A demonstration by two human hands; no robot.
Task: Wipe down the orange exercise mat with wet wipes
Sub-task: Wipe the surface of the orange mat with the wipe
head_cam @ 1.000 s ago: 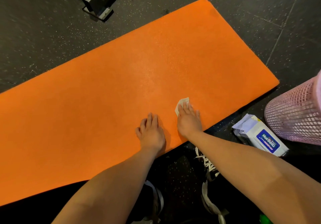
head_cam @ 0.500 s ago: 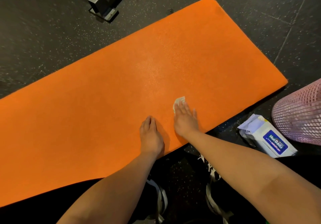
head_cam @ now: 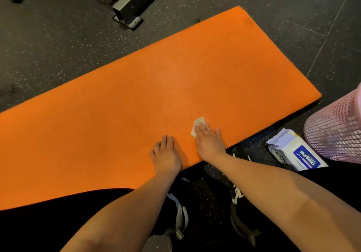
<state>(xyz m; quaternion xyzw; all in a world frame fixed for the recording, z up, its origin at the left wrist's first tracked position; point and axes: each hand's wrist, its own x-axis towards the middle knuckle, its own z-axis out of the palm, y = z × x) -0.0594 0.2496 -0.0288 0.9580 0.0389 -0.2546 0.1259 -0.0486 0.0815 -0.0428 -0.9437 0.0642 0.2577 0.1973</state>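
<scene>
Right hand (head_cam: 210,143) is pressed flat, fingers straight, on a wet wipe (head_cam: 198,125) near the orange exercise mat's (head_cam: 136,105) 5 o'clock edge. Left hand (head_cam: 168,155) is laid flat on the mat at 8 o'clock of the right; a wipes pack (head_cam: 297,152) is noted at 3 o'clock.

A: How does the mat (head_cam: 136,105) look?
B: Matt orange foam or rubber, finely grained, with a faint pale sheen near the middle.
A: And the floor (head_cam: 48,46)?
B: Dark rubbery tiles, matt, flecked with pale specks, with seams showing at the right.
A: The wipe (head_cam: 198,123)?
B: A thin, off-white, cloth-like sheet, creased.
A: The rest?
B: The pack (head_cam: 293,154) is soft glossy plastic film, wrinkled. The basket (head_cam: 336,130) is pink plastic mesh. The frame (head_cam: 129,3) is smooth grey metal with a dull sheen.
</scene>
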